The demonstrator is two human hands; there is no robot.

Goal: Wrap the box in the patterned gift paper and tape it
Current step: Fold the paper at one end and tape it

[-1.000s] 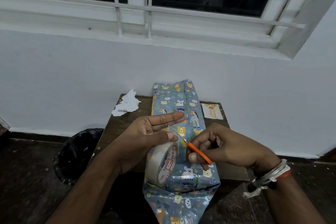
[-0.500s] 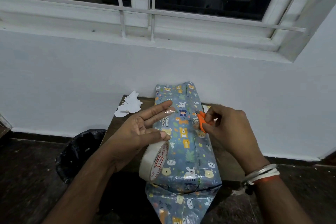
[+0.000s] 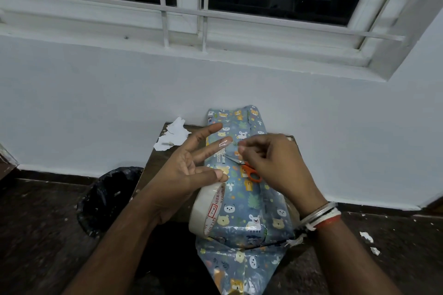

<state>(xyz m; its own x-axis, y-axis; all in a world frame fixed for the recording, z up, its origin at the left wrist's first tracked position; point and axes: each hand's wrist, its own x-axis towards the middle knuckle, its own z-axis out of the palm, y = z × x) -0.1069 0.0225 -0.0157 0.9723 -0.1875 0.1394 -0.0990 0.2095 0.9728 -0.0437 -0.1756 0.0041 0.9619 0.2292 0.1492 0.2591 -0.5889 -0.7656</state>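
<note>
Holding the tape roll (image 3: 206,211), left hand (image 3: 182,175) carries a strip (image 3: 224,143) on one finger.

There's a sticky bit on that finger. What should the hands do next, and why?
Probably the right hand should pinch the tape piece off the left hand and press it onto the wrapped box. The scissors lie on it, and the left hand holds the tape roll.

From here the only lettering I can read is red print on the inner core of the tape roll (image 3: 203,211), by the near edge of the desk (image 3: 153,165): "DER-55" at the top, a small boxed mark, seemingly "TP-1", below it, then "SS TAPE". The remaining letters are hidden.
</note>
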